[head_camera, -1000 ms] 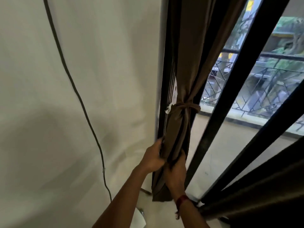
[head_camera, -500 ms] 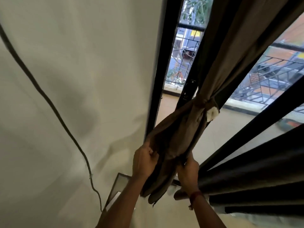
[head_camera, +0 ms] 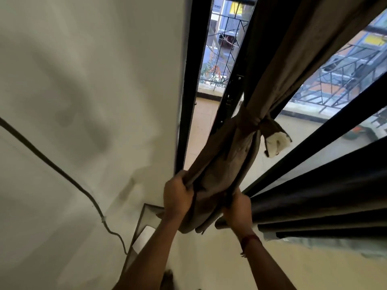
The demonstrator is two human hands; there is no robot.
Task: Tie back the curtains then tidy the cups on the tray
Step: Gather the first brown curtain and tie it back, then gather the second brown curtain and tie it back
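A brown curtain (head_camera: 270, 65) hangs in front of the window, gathered at mid-height by a knotted brown tie-back (head_camera: 252, 122) with a frayed white end (head_camera: 277, 144). Below the knot the curtain's lower part (head_camera: 222, 170) is pulled toward me and to the left. My left hand (head_camera: 177, 197) grips its left edge, and my right hand (head_camera: 238, 208) grips its right side from below. A red thread circles my right wrist. No cups or tray are in view.
A second dark curtain (head_camera: 326, 197) hangs in folds at the right. Black window frames (head_camera: 189, 84) stand behind, with a balcony railing outside. A dark cable (head_camera: 62, 174) runs down the white wall at left. A glass-topped surface (head_camera: 142, 233) sits below.
The curtain's lower part has been lifted and drawn toward me and leftward, off the window frame. Both hands keep their grip. The view has tilted and moved closer.
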